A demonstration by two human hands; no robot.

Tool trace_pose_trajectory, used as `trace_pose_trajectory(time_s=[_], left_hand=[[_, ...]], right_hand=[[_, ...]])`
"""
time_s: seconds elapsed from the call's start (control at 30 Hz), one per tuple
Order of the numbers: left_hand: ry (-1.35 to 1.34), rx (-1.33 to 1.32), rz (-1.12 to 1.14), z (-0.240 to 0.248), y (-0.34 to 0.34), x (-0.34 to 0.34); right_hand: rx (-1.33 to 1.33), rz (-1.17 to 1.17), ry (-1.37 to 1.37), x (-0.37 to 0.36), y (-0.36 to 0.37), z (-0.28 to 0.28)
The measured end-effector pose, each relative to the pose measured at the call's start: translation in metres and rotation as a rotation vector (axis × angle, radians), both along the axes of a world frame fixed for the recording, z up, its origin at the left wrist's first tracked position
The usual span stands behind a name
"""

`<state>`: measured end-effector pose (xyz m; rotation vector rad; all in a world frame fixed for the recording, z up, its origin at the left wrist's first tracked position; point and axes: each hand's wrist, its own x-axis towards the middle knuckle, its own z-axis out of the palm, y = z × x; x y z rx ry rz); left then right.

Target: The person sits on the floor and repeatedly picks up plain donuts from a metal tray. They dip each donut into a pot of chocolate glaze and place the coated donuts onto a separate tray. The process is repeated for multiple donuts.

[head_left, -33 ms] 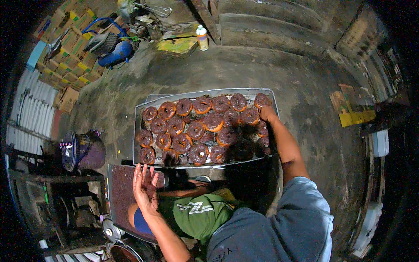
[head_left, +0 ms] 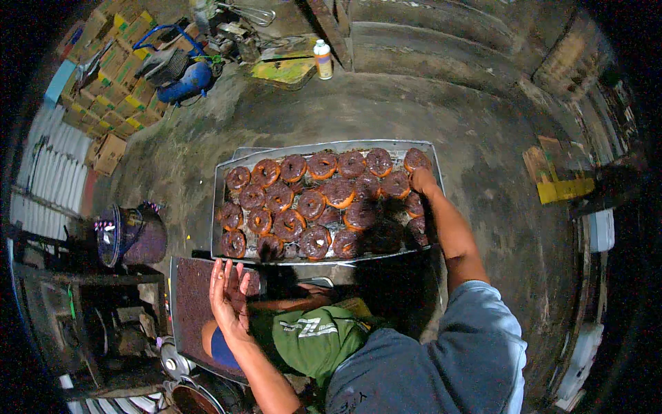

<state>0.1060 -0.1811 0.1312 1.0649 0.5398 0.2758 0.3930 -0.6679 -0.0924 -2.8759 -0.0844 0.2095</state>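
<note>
A shallow metal tray (head_left: 325,146) holds several rows of ring doughnuts (head_left: 312,205) with dark brown, chocolate-like coating on top. At its far right corner, my right hand (head_left: 422,181) has its fingers closed at the near edge of a coated doughnut (head_left: 416,159); the fingertips are partly hidden. My left hand (head_left: 229,300) is held up by the tray's near left corner, fingers stretched apart and smeared with something, with nothing in it. Below that hand lies another tray (head_left: 189,303) covered with fine dark brown bits. My arm's shadow darkens the doughnuts at the near right.
On the left stand a dark bucket (head_left: 131,236) and, nearer, a pot with a lid (head_left: 176,360). Stacked cartons (head_left: 117,96) and a blue compressor-like machine (head_left: 186,83) are at the far left. A white bottle (head_left: 322,59) stands on the concrete floor beyond the tray.
</note>
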Motion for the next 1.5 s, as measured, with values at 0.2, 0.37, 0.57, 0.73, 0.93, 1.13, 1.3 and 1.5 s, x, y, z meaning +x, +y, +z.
trace_pose_trajectory(time_s=[0.2, 0.37, 0.57, 0.73, 0.93, 1.13, 1.3, 1.5], left_hand=[[-0.018, 0.017, 0.136, 0.025, 0.019, -0.038], [-0.318, 0.051, 0.530, 0.091, 0.082, -0.105], [-0.673, -0.390, 0.589, 0.085, 0.146, -0.116], [-0.782, -0.468, 0.897, 0.058, 0.187, -0.155], [-0.703, -0.379, 1.271, 0.039, 0.229, -0.229], [-0.670, -0.722, 1.408, 0.012, 0.235, -0.297], [-0.784, -0.390, 1.385, 0.015, 0.222, -0.349], [-0.003, 0.861, 1.656, 0.175, 0.185, -0.476]], right_hand=[[-0.102, -0.087, 0.059, -0.003, 0.012, 0.006], [-0.077, 0.025, -0.197, 0.007, 0.068, 0.064], [0.037, 0.481, -0.445, -0.078, 0.300, 0.177], [1.034, 1.319, -0.359, -0.253, 0.494, 0.285], [1.236, 1.665, 0.019, -0.450, 0.614, 0.311], [0.477, 1.427, -0.498, -0.481, 0.691, 0.284], [1.064, 1.528, 0.419, -0.455, 0.725, 0.265], [0.633, 1.461, -0.369, -0.478, 0.769, 0.229]])
